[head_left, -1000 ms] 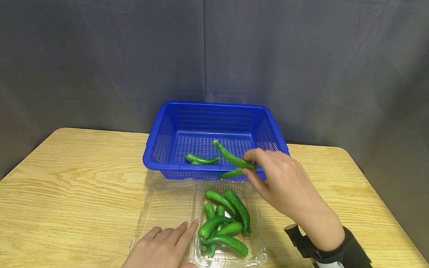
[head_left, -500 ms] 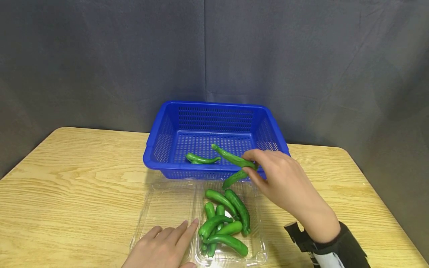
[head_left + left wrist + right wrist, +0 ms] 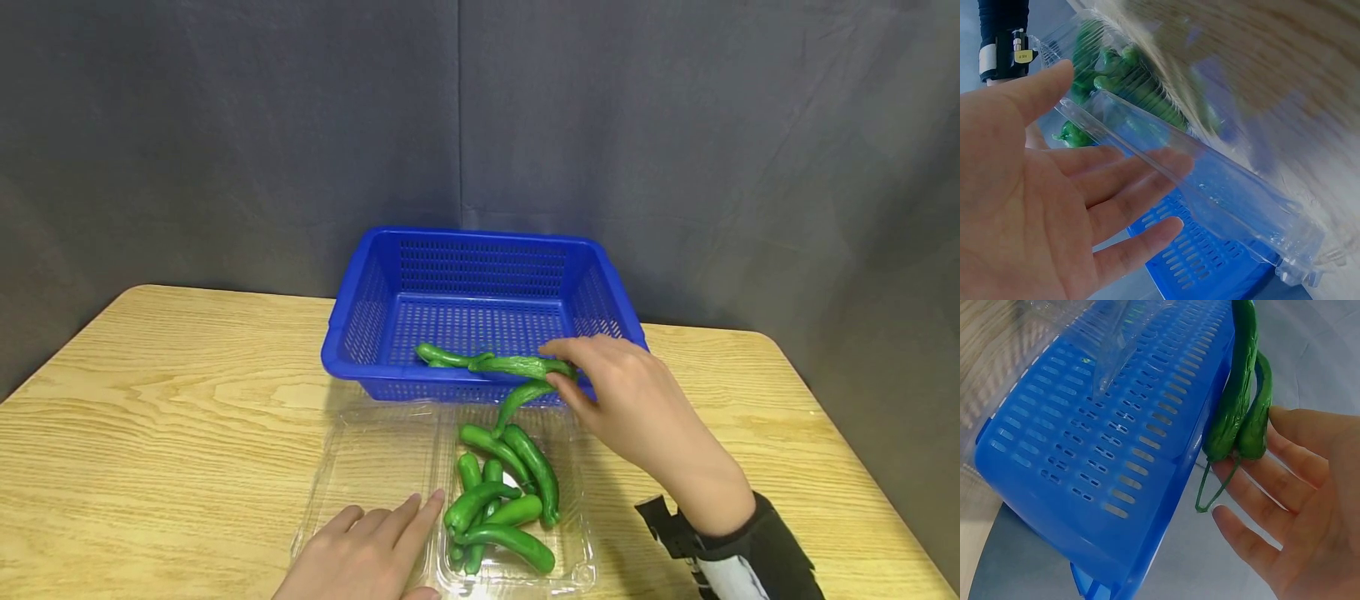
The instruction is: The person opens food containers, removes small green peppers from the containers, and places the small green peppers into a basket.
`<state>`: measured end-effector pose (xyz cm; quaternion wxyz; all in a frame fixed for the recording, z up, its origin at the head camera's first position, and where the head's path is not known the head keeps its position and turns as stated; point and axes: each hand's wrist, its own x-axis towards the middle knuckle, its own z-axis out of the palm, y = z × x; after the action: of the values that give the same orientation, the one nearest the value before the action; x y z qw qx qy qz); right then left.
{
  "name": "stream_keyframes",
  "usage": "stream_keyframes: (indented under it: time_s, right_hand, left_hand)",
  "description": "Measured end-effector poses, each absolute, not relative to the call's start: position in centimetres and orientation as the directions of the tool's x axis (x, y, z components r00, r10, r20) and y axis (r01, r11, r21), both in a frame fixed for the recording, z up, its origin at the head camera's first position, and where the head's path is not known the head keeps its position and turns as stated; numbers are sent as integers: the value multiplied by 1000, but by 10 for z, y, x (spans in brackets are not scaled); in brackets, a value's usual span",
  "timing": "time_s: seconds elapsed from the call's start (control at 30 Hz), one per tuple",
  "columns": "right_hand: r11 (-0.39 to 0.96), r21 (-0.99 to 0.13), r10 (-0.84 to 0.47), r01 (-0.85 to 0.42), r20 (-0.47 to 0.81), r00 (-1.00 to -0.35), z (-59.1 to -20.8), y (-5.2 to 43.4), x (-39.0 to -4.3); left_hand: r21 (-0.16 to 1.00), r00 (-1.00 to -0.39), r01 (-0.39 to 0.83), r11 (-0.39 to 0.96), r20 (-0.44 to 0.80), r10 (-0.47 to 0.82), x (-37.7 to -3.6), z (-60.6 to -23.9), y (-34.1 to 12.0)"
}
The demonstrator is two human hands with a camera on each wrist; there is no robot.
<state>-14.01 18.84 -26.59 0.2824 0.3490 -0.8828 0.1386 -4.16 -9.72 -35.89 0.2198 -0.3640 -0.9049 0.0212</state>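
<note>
My right hand (image 3: 561,367) pinches two green peppers (image 3: 517,367) by their stem ends at the front right rim of a blue basket (image 3: 480,237). One pepper lies level over the rim, the other (image 3: 516,400) hangs toward the clear clamshell tray (image 3: 581,571). In the right wrist view the two peppers (image 3: 1238,419) sit at the fingers (image 3: 1285,481) beside the basket wall (image 3: 1104,437). Another pepper (image 3: 442,357) lies inside the basket. My left hand (image 3: 375,542) rests flat on the tray's open lid (image 3: 367,458). Several peppers (image 3: 502,500) fill the tray.
Everything stands on a wooden table (image 3: 165,417) with rounded corners, and a dark cloth backdrop (image 3: 225,125) hangs behind. The left wrist view shows the clear lid's edge (image 3: 1210,181) across my open left hand (image 3: 1085,187), with the basket (image 3: 1204,262) beyond.
The upper pepper in my right hand has tipped from pointing up-left to lying level over the basket rim. The lower pepper has swung down toward the tray. My left hand has stayed put.
</note>
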Motion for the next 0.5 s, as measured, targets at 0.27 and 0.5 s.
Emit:
stream_keyframes:
  time_s: [0.27,0.5]
  right_hand:
    - [724,-52,-537,-687,584,-609,-266,189,-141]
    - [722,-51,-535,-690,591,-604,-264,190,-139]
  left_hand:
    - [-198,-630,654,730,392,670,-42,-358,-97]
    - [-199,-630,652,732,395,669,-42,-358,-97]
